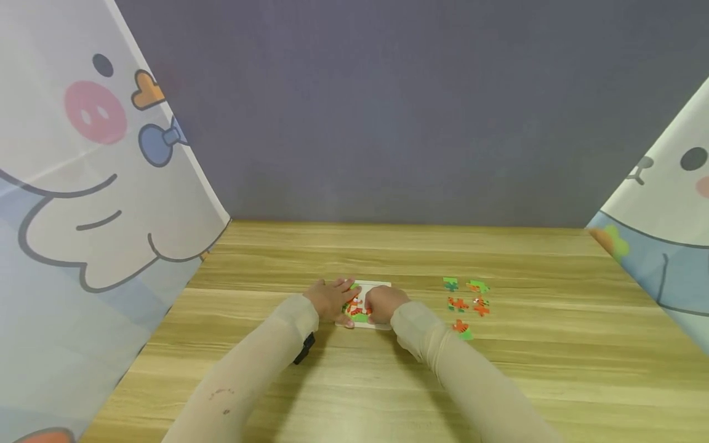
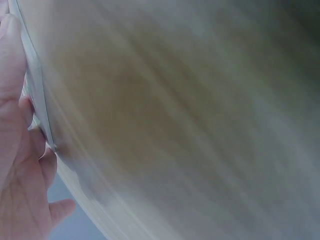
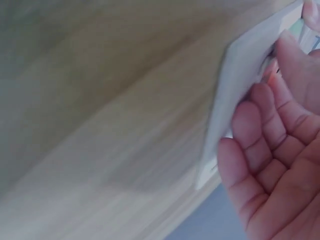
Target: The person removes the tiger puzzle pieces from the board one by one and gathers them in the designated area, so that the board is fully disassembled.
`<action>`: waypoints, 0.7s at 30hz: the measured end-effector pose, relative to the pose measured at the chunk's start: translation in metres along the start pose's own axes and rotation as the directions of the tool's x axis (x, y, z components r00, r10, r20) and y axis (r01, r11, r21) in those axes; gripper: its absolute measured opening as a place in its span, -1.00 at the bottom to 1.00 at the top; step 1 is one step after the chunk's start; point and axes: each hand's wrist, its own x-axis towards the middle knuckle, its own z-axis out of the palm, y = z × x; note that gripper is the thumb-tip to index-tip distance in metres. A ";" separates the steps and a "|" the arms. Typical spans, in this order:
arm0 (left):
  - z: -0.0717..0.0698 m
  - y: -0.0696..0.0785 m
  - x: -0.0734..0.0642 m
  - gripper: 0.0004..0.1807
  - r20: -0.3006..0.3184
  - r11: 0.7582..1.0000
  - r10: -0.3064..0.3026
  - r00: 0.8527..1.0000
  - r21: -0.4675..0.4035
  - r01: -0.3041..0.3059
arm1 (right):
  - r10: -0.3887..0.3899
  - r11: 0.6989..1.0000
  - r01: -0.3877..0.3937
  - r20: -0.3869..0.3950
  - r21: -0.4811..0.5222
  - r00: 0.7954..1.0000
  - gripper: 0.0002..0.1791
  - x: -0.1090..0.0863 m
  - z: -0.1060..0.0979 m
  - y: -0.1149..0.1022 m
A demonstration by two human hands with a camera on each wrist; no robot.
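Observation:
A white-framed jigsaw board [image 1: 379,283] lies on the wooden table, partly filled with green and orange pieces. My left hand [image 1: 331,300] rests on its left side with fingers spread. In the left wrist view that hand [image 2: 20,130] lies along the board's edge [image 2: 40,90]. Over the board's right half, my right hand [image 1: 384,304] has its fingers curled. The right wrist view shows this hand [image 3: 280,150] with thumb and index finger at an orange puzzle piece [image 3: 273,71], which they seem to pinch; much of the piece is hidden.
Several loose pieces lie right of the board, among them a green and teal piece [image 1: 451,284] and an orange and green piece [image 1: 462,329]. A dark grey panel [image 1: 388,123] rises behind the table [image 1: 343,381]. Printed cloths [image 1: 166,209] flank both sides.

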 end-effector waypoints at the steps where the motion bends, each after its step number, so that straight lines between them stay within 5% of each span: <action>1: 0.000 0.000 0.000 -0.02 -0.003 1.000 0.002 1.000 0.000 -0.002 | 0.005 1.000 -0.005 -0.002 -0.010 1.000 -0.83 0.000 0.000 -0.001; 21: 0.003 -0.003 0.006 -0.02 -0.002 1.000 0.012 1.000 -0.024 -0.012 | 0.049 0.996 -0.052 -0.042 -0.069 0.998 -0.90 -0.005 0.001 -0.010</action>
